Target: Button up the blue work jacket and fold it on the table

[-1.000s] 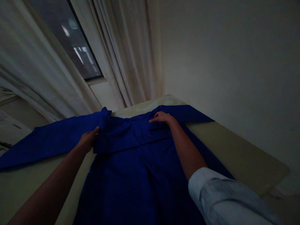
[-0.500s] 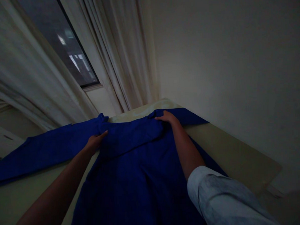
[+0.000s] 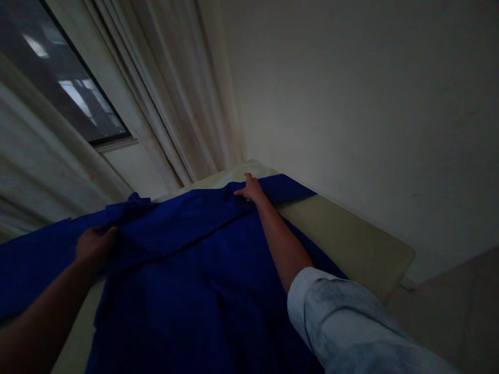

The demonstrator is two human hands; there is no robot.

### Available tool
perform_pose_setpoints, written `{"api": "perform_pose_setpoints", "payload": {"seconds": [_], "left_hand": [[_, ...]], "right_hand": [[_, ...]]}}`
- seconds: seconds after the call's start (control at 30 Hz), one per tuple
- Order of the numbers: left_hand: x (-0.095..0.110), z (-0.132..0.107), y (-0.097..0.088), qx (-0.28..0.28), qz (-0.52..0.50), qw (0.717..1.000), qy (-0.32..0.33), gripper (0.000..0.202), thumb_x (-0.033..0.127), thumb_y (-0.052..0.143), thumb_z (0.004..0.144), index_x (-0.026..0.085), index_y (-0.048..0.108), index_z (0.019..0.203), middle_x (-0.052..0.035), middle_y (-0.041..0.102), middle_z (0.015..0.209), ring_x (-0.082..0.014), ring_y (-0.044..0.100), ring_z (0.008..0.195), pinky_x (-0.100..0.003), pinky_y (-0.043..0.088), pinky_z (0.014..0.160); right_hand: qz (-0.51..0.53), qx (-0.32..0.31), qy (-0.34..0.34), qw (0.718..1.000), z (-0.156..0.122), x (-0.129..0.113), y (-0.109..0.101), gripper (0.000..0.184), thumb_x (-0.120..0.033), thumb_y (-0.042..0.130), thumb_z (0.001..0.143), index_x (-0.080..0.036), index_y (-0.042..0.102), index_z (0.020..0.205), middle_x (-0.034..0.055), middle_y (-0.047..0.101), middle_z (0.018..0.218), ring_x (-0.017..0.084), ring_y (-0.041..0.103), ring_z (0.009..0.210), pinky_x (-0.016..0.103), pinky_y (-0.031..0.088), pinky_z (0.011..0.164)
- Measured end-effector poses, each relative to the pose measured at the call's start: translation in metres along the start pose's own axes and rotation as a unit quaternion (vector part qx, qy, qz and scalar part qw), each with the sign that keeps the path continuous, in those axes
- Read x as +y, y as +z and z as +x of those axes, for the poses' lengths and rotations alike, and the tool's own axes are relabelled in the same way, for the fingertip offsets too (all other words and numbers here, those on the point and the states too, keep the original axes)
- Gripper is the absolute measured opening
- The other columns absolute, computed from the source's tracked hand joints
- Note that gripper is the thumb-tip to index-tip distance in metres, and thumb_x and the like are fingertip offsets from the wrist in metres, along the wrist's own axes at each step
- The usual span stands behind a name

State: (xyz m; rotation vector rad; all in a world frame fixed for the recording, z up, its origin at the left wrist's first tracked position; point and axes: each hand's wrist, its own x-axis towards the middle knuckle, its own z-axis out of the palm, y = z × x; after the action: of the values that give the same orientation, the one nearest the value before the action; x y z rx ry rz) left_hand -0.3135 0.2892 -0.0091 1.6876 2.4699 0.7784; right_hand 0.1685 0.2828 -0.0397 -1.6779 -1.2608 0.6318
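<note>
A blue long-sleeved garment [image 3: 175, 300] lies spread out, its sleeves reaching to the left and right and a seam crossing below the shoulders. At its left shoulder, my left hand [image 3: 95, 246] is closed on the cloth, thumb pointing right; its other fingers are partly hidden. My right hand [image 3: 252, 189] rests on the right shoulder near the far edge, fingers and thumb spread apart on the fabric.
Under the garment is a pale yellowish table [image 3: 338, 233], its right corner rounded. Light curtains [image 3: 175, 102] and a dark window [image 3: 62, 68] stand behind it. A plain wall [image 3: 353, 94] rises along the right side, with floor [image 3: 457, 305] below.
The view has turned right. My left hand has moved left with the shoulder cloth, widening the gap between my hands. My right hand's fingers are now more spread.
</note>
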Motion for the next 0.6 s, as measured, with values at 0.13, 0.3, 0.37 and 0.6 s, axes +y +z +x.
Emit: {"api": "perform_pose_setpoints", "payload": {"seconds": [0.13,0.3,0.37,0.6], "left_hand": [[0.028,-0.05,0.023,-0.029,0.123,0.984,0.127,0.073,0.057,0.057,0.092,0.011,0.051,0.149,-0.0236,0.054,0.153,-0.045,0.056,0.134,-0.059,0.052,0.103],[0.055,-0.112,0.072,-0.117,0.113,0.946,0.282,0.075,0.064,0.034,0.101,0.022,0.042,0.162,-0.0147,0.036,0.169,-0.0394,0.036,0.154,-0.06,0.033,0.12],[0.052,-0.123,0.086,-0.145,0.117,0.945,0.268,0.077,0.067,0.03,0.101,0.023,0.041,0.163,-0.0145,0.033,0.171,-0.0388,0.03,0.157,-0.061,0.027,0.123],[0.041,-0.128,0.092,-0.152,0.072,0.942,0.291,0.076,0.068,0.025,0.102,0.028,0.036,0.166,-0.0091,0.026,0.174,-0.0373,0.025,0.159,-0.062,0.019,0.125]], "right_hand": [[-0.079,0.126,-0.032,0.988,0.01,-0.003,-0.013,0.064,-0.032,0.084,0.078,-0.016,0.056,0.133,0.0174,0.066,0.125,0.032,0.062,0.122,0.047,0.046,0.109],[-0.126,0.24,-0.051,0.961,0.01,-0.006,-0.076,0.053,-0.045,0.063,0.095,-0.016,0.051,0.138,0.0158,0.068,0.12,0.029,0.065,0.113,0.043,0.049,0.101],[-0.215,0.231,0.025,0.949,-0.005,0.011,-0.103,0.064,-0.05,0.065,0.094,-0.011,0.049,0.142,0.0223,0.067,0.126,0.035,0.063,0.12,0.046,0.048,0.102],[-0.379,0.162,0.255,0.875,-0.054,0.098,-0.157,0.083,-0.069,0.051,0.098,-0.001,0.051,0.146,0.0362,0.058,0.139,0.046,0.053,0.137,0.06,0.036,0.113]]}}
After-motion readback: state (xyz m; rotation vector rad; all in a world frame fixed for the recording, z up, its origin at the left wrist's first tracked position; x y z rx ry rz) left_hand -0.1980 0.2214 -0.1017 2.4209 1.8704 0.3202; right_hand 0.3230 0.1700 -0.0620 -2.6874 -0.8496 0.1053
